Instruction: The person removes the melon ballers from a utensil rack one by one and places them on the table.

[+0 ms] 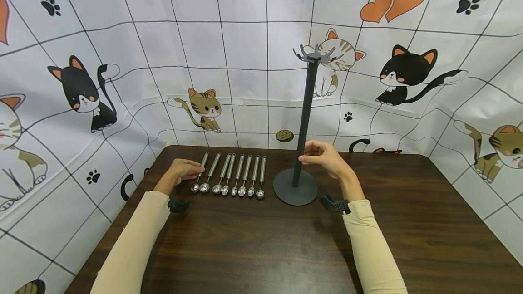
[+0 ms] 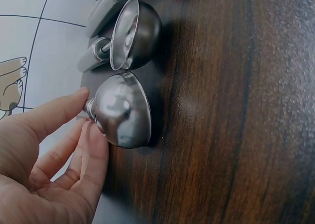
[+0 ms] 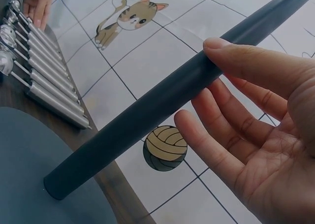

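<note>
My left hand (image 1: pixel 185 169) pinches the handle of the leftmost metal spoon (image 1: pixel 195 188). In the left wrist view the thumb and fingers close at the neck behind that spoon's deep round bowl (image 2: pixel 124 113), its back towards the camera; the handle is mostly hidden. Right beside it lies a second round-bowled spoon (image 2: pixel 135 34). Several more metal spoons (image 1: pixel 242 191) lie in a row, handles away from me. With thumb and fingertips, my right hand (image 1: pixel 323 158) holds the lower pole of a dark grey stand (image 1: pixel 307 117), which stands upright; the pole (image 3: pixel 147 106) crosses the right wrist view.
The stand has a round flat base (image 1: pixel 296 196) and a ring of hooks (image 1: pixel 313 56) on top. All this stands on a dark brown wooden table (image 1: pixel 253 248). Behind the table hangs a white cloth (image 1: pixel 245 58) with printed cats and grid lines.
</note>
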`<move>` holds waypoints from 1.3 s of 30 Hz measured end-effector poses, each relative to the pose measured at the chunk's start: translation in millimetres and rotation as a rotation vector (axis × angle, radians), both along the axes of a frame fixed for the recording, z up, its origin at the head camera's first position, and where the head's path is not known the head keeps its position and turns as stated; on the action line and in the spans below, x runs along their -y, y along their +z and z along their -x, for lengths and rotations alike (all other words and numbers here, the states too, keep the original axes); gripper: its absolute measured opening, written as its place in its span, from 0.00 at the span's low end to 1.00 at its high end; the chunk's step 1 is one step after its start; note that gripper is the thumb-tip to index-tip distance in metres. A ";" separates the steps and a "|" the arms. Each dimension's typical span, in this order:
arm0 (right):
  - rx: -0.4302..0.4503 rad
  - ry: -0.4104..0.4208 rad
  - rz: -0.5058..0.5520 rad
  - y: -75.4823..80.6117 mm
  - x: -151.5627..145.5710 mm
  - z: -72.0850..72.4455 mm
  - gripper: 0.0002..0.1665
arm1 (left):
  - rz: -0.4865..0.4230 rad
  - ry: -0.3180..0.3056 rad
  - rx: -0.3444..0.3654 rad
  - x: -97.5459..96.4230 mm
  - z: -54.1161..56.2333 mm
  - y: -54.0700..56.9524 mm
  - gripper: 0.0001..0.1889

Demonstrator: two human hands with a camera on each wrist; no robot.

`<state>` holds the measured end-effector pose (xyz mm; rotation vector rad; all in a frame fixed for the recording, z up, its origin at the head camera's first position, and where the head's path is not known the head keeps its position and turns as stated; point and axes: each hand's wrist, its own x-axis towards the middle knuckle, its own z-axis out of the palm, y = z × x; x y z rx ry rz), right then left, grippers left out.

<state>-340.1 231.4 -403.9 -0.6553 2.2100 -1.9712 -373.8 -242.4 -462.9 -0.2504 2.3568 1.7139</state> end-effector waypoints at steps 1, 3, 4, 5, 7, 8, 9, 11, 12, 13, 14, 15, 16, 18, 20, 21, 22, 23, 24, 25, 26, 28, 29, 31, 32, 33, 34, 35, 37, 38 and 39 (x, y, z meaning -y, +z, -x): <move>0.000 0.001 -0.002 0.0 -0.4 -0.4 0.14 | 0.003 -0.004 0.002 -0.5 -0.2 -0.6 0.27; -0.002 0.002 -0.005 -0.1 -1.3 -0.9 0.13 | 0.007 -0.009 0.004 -1.3 -0.2 -1.4 0.28; -0.004 0.001 -0.005 -0.2 -1.6 -1.1 0.13 | 0.010 -0.011 0.004 -1.5 -0.2 -1.5 0.27; -0.006 0.001 -0.003 -0.4 -1.8 -1.1 0.13 | 0.012 -0.013 0.005 -1.7 0.3 -1.5 0.27; -0.011 0.003 0.003 -1.2 -2.3 -0.1 0.14 | 0.019 -0.018 0.007 -1.4 1.5 -0.5 0.28; -0.012 0.004 0.007 -1.4 -1.9 0.4 0.14 | 0.022 -0.021 0.008 -0.6 1.9 0.2 0.28; -0.013 0.007 0.011 -1.7 -1.5 0.9 0.14 | 0.027 -0.024 0.011 0.3 2.3 1.0 0.28; -0.017 0.011 0.013 -2.6 -0.6 1.8 0.14 | 0.035 -0.028 0.022 2.3 3.5 1.8 0.29; -0.018 0.013 0.013 -3.1 -0.2 2.2 0.14 | 0.038 -0.029 0.029 3.4 3.6 2.0 0.29; -0.018 0.015 0.011 -3.4 0.2 2.3 0.14 | 0.043 -0.030 0.037 4.5 3.5 1.9 0.29; -0.018 0.016 0.008 -3.8 0.5 2.3 0.14 | 0.045 -0.035 0.044 5.7 3.3 1.5 0.29; -0.019 0.015 0.003 -4.2 0.5 2.4 0.14 | 0.049 -0.038 0.052 6.2 3.0 1.2 0.29; -0.019 0.014 -0.001 -4.6 0.4 2.3 0.14 | 0.054 -0.043 0.057 6.6 2.7 0.8 0.29; -0.016 0.013 -0.005 -5.2 -0.2 2.4 0.14 | 0.058 -0.047 0.065 6.8 2.1 0.3 0.29; -0.014 0.012 -0.008 -4.2 -0.8 1.4 0.14 | 0.054 -0.056 0.062 6.5 2.0 0.4 0.29; -0.014 0.011 -0.006 -3.6 -1.1 0.9 0.14 | 0.053 -0.051 0.061 5.9 2.3 0.7 0.28; -0.013 0.010 -0.006 -2.8 -1.5 0.5 0.14 | 0.050 -0.049 0.059 5.5 2.8 0.9 0.28; -0.014 0.010 -0.003 -1.9 -2.1 0.2 0.15 | 0.045 -0.047 0.056 5.2 3.3 1.3 0.27; -0.015 0.009 0.001 -1.1 -2.6 0.1 0.15 | 0.043 -0.045 0.054 4.7 3.9 1.8 0.27; -0.016 0.007 0.004 -0.4 -3.1 0.1 0.15 | 0.043 -0.043 0.051 4.2 4.3 2.4 0.26; -0.018 0.006 0.005 -0.1 -3.7 0.5 0.15 | 0.046 -0.041 0.050 3.6 4.7 3.1 0.26; -0.022 0.008 0.008 0.2 -4.8 1.5 0.15 | 0.050 -0.034 0.052 2.7 5.1 4.3 0.25; -0.023 0.010 0.010 0.4 -5.2 1.7 0.15 | 0.051 -0.031 0.052 2.2 5.1 5.2 0.25; -0.027 0.014 0.007 0.6 -5.5 1.9 0.15 | 0.051 -0.014 0.061 1.2 5.1 6.4 0.24; -0.027 0.019 0.008 0.6 -5.8 2.1 0.15 | 0.054 -0.007 0.066 0.7 4.9 6.9 0.25; -0.025 0.024 0.012 0.8 -6.0 1.9 0.15 | 0.057 0.004 0.074 0.3 4.8 7.3 0.26; -0.025 0.028 0.012 1.1 -6.4 1.5 0.16 | 0.062 0.011 0.080 0.0 4.7 7.8 0.27; -0.025 0.030 0.015 1.5 -6.9 1.2 0.16 | 0.070 0.025 0.087 -0.8 4.7 8.5 0.28; -0.031 0.033 0.021 2.3 -8.9 1.4 0.17 | 0.082 0.048 0.090 -3.4 4.6 10.8 0.30; -0.037 0.033 0.024 3.0 -10.1 1.7 0.18 | 0.081 0.058 0.082 -5.2 4.9 12.5 0.31; -0.044 0.033 0.026 3.7 -11.5 2.0 0.19 | 0.076 0.070 0.069 -7.5 5.5 14.8 0.31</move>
